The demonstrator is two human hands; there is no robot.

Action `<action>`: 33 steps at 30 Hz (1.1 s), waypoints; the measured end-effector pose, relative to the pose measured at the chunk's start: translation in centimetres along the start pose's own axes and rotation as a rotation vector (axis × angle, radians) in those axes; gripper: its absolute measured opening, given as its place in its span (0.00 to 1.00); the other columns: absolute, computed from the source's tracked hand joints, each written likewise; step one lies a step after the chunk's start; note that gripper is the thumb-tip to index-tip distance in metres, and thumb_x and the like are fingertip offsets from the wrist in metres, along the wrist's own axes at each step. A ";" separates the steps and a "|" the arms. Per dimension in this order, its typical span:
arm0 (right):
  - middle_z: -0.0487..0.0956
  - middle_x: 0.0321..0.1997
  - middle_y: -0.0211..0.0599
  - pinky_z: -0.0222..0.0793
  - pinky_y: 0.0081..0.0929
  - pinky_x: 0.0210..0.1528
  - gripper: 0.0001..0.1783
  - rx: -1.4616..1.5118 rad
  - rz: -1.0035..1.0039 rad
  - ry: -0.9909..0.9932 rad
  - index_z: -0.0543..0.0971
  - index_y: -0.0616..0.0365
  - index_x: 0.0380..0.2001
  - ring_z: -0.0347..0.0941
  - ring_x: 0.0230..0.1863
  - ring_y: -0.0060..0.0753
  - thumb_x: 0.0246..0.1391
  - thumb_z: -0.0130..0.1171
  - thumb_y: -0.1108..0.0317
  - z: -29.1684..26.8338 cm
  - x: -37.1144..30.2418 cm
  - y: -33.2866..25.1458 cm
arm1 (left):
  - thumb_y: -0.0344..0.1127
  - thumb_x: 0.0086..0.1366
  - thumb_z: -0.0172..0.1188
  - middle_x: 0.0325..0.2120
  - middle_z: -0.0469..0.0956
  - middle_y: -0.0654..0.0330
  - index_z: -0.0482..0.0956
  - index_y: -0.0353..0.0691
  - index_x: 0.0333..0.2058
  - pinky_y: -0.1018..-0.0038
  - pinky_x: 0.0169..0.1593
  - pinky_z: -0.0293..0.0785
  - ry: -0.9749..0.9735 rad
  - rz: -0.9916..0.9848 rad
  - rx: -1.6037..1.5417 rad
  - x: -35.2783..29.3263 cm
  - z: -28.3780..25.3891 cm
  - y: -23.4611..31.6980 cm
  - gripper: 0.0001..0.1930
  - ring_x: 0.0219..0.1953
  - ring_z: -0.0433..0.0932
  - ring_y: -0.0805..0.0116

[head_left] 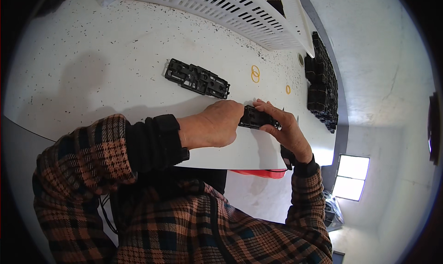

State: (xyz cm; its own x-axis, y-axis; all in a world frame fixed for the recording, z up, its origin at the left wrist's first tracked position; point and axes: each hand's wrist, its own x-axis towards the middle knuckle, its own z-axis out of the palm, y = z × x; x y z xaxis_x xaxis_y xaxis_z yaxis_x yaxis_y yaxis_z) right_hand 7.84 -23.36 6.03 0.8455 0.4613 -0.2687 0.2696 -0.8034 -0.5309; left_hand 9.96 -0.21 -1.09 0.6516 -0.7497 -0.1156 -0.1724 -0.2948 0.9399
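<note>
Close to the table's near edge, a black molded plastic part (257, 117) with cut-outs lies between my two hands. My right hand (287, 127) grips its right end, thumb on the near side and fingers over the far side. At the left end my left hand (217, 124) is closed, knuckles up, against the part; its fingertips are hidden. Farther off and to the left, a second black plastic part (197, 78), long and full of openings, rests flat on the white table (124, 74).
A white slotted basket (221, 7) with black pieces stands at the far side. Stacked black parts (321, 86) line the right edge. Yellow rings (255, 73), another yellow ring (288, 89) and a tape roll (301, 59) lie nearby. Tiny dark flakes dot the table. Something red (263, 173) shows below the edge.
</note>
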 end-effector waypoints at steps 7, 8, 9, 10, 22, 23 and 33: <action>0.74 0.59 0.40 0.50 0.42 0.72 0.30 -0.001 -0.022 0.021 0.72 0.59 0.55 0.63 0.66 0.42 0.45 0.67 0.72 0.1 0.0 -0.1 | 0.29 0.56 0.62 0.32 0.76 0.48 0.68 0.30 0.40 0.58 0.44 0.71 0.170 0.119 0.090 -0.1 1.1 -0.1 0.16 0.40 0.76 0.48; 0.74 0.59 0.42 0.50 0.42 0.72 0.30 -0.002 -0.031 0.021 0.72 0.59 0.55 0.64 0.66 0.44 0.46 0.66 0.73 0.1 -0.1 -0.1 | 0.29 0.56 0.62 0.32 0.76 0.48 0.68 0.30 0.40 0.58 0.44 0.71 0.169 0.121 0.099 0.1 1.1 0.1 0.16 0.40 0.76 0.48; 0.74 0.58 0.44 0.51 0.42 0.71 0.30 -0.002 -0.041 0.021 0.71 0.59 0.56 0.64 0.66 0.45 0.46 0.66 0.75 0.0 -0.2 -0.1 | 0.30 0.56 0.62 0.32 0.77 0.47 0.70 0.30 0.40 0.59 0.44 0.72 0.186 0.118 0.120 0.4 1.0 0.3 0.15 0.40 0.77 0.49; 0.74 0.58 0.46 0.51 0.42 0.71 0.31 -0.002 -0.051 0.022 0.71 0.60 0.56 0.64 0.65 0.47 0.46 0.66 0.76 0.0 -0.3 -0.1 | 0.31 0.57 0.63 0.33 0.78 0.47 0.72 0.31 0.40 0.59 0.44 0.73 0.203 0.116 0.143 0.7 0.9 0.6 0.15 0.41 0.78 0.49; 0.75 0.58 0.42 0.65 0.35 0.64 0.30 0.062 -0.069 0.064 0.71 0.61 0.56 0.71 0.60 0.43 0.46 0.65 0.78 0.3 -0.8 0.0 | 0.37 0.55 0.66 0.25 0.78 0.58 0.77 0.43 0.42 0.65 0.37 0.72 0.329 0.080 0.263 1.4 2.2 0.9 0.16 0.31 0.78 0.57; 0.75 0.58 0.42 0.65 0.35 0.64 0.30 0.068 -0.072 0.072 0.71 0.61 0.56 0.71 0.60 0.43 0.46 0.65 0.78 0.2 -0.8 0.1 | 0.37 0.55 0.65 0.24 0.78 0.58 0.77 0.43 0.42 0.66 0.36 0.72 0.331 0.069 0.262 1.3 2.2 1.1 0.15 0.30 0.78 0.58; 0.77 0.56 0.42 0.69 0.33 0.59 0.30 0.078 -0.060 0.118 0.72 0.60 0.56 0.74 0.55 0.40 0.47 0.65 0.78 0.1 -1.5 0.3 | 0.37 0.54 0.65 0.24 0.77 0.59 0.77 0.43 0.43 0.66 0.35 0.72 0.325 0.037 0.307 1.4 2.3 1.1 0.17 0.29 0.77 0.60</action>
State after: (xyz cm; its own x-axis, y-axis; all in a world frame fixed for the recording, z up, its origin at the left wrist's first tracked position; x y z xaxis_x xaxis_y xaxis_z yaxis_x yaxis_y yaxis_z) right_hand 6.55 -24.28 6.17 0.8784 0.4567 -0.1407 0.2888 -0.7419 -0.6051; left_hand 8.99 -2.92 -0.90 0.8307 -0.5524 0.0691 -0.3792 -0.4707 0.7966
